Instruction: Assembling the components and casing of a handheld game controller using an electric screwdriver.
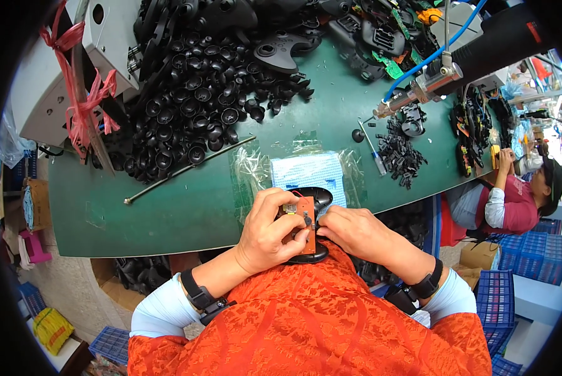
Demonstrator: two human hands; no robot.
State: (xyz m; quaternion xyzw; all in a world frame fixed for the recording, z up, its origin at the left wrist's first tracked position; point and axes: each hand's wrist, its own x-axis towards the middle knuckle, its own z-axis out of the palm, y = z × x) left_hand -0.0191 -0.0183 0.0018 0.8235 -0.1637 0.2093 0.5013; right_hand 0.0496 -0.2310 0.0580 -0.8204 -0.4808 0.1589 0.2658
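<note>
An orange-brown circuit board (309,207) is pinched in my left hand (269,229), whose thumb and fingers close over its left side. Small parts, among them a dark round one, stand on the board. Beneath it lies a black game controller shell (320,195), its two ends showing above and below the board at the table's front edge. My right hand (360,233) is closed at the board's right edge, fingertips together beside the shell. What those fingertips grip is hidden. A blue-and-white cloth (307,168) lies just beyond both hands.
Black dome-shaped caps (193,103) are heaped at the far left, near a metal rod (190,169). A powered screwdriver (412,94) hangs at the right above small black parts (401,150). A screwdriver (376,156) lies there. Another person (513,203) sits farther right.
</note>
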